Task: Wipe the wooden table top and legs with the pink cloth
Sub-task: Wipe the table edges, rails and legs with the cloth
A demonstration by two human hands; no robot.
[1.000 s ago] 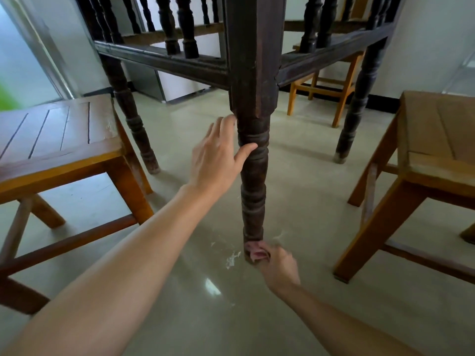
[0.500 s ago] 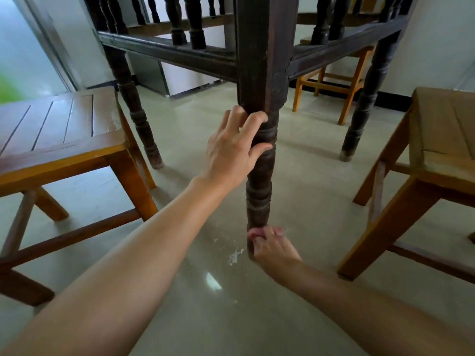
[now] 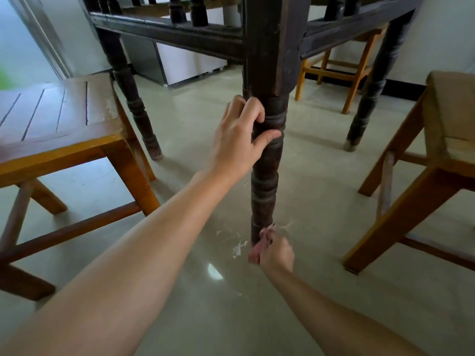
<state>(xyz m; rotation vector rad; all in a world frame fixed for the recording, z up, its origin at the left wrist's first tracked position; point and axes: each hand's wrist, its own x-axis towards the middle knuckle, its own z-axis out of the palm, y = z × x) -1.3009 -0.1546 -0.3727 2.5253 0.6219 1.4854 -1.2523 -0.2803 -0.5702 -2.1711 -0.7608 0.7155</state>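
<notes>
Cloth: the pink cloth [image 3: 255, 253], bunched and small, sits in the right hand [image 3: 276, 254], its grip closed around it, pressed at the foot of the nearest table leg [image 3: 266, 176] just above the floor [image 3: 308, 176].
Right arm: stretched low and forward, knuckles up.
Left hand: the left hand [image 3: 237, 138] wraps its grip around the same leg higher up, fingers curled over a turned ring.
Leg: dark, worn, lathe-turned wood.
Surroundings: lighter wooden stools [image 3: 77, 140] flank the table; white scuffs [image 3: 239, 246] mark the floor beside the leg.
</notes>
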